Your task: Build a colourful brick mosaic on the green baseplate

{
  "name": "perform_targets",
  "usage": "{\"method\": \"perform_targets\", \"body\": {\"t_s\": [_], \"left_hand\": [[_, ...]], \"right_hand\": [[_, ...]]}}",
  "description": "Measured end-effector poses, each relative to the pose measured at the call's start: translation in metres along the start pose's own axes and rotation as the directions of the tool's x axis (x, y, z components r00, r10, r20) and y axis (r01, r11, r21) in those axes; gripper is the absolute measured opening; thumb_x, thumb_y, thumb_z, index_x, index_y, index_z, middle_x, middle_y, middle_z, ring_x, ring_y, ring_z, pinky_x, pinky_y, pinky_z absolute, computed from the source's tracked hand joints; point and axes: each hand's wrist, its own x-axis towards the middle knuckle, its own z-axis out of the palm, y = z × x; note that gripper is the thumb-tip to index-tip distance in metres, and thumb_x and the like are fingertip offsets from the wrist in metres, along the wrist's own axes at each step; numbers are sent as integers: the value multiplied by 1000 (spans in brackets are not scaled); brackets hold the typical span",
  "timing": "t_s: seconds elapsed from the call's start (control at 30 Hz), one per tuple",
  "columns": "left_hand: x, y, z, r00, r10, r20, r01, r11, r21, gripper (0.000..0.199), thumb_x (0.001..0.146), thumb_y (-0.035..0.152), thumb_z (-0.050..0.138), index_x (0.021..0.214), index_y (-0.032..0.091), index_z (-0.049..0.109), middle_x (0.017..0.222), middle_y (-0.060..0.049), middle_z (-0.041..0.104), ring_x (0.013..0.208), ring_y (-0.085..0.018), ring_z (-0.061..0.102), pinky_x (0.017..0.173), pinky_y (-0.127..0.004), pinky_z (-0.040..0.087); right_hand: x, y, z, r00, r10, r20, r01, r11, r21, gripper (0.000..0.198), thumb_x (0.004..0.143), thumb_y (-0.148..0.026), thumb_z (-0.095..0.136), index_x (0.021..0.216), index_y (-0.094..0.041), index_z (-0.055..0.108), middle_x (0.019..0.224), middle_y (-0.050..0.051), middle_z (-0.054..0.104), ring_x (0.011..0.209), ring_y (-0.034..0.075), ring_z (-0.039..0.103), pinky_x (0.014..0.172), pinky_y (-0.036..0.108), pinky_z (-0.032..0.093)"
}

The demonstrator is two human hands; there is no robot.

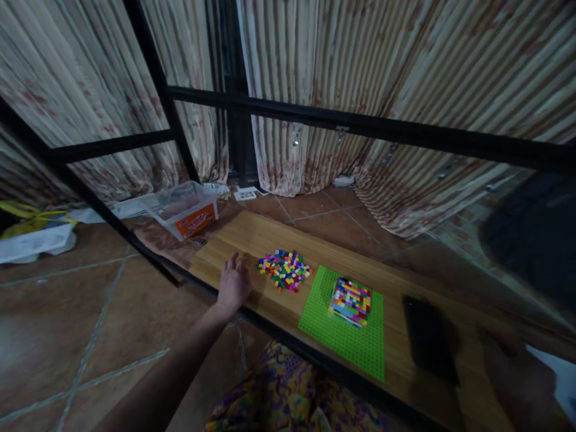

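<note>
My left hand [234, 285] rests on the wooden board's left part, fingers apart and a little bent, with nothing seen in it. Just right of it lies a loose pile of small multicoloured toy bricks [285, 270]. Farther right is a green studded baseplate [342, 348], bearing a block built of many coloured bricks [351, 301]. A flat, dark, phone-like slab [429, 339] lies right of the baseplate. My right hand [517, 372] is beyond the slab at the right, dark and smeared by motion, so its fingers cannot be made out.
The wooden board [243, 231] sits in a black metal frame, whose bar [315, 114] crosses behind it. A clear plastic box with an orange label [195, 222] stands behind the left end. Striped curtains [288, 60] hang behind; brown tiles [54, 312] cover the floor.
</note>
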Motion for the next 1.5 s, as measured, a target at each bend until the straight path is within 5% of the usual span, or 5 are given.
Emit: {"method": "perform_targets", "body": {"t_s": [0.23,0.5,0.97,1.23,1.5], "left_hand": [[39,-4,21,997,62,47,-62,998,-1,38,85,12,39,118,10,59,125,-16,58,121,-29,48,102,-43,40],[41,-8,27,997,77,16,-76,996,-49,34,89,16,37,111,15,64,121,-10,62,108,-25,55,98,-41,41],[42,-7,28,999,37,-10,-38,997,-65,34,87,18,40,110,16,65,119,-10,63,107,-26,54,98,-42,40],[46,-10,31,998,66,-24,-67,997,-47,35,86,23,38,107,16,66,117,-9,64,107,-27,54,97,-42,40],[47,-10,30,997,75,-33,-76,996,-47,36,85,24,38,105,15,66,117,-10,64,107,-28,55,96,-43,41]], "right_hand": [[-96,-195,-9,901,-272,339,20,805,593,26,80,-50,54,91,-32,69,100,1,70,94,25,65,86,42,51],[-151,-291,72,840,-416,348,245,863,441,26,86,-26,45,99,-16,65,93,9,64,83,21,61,77,34,48],[-155,-289,68,818,-389,424,115,832,542,20,88,-33,48,82,-21,63,82,4,65,75,17,61,70,28,45],[-166,-207,13,856,46,515,-389,714,583,29,74,-48,65,84,-21,70,80,3,71,73,20,66,65,30,52],[-123,-168,24,908,216,358,-406,663,629,37,68,-48,68,86,-17,72,88,9,73,75,22,68,68,36,56]]}}
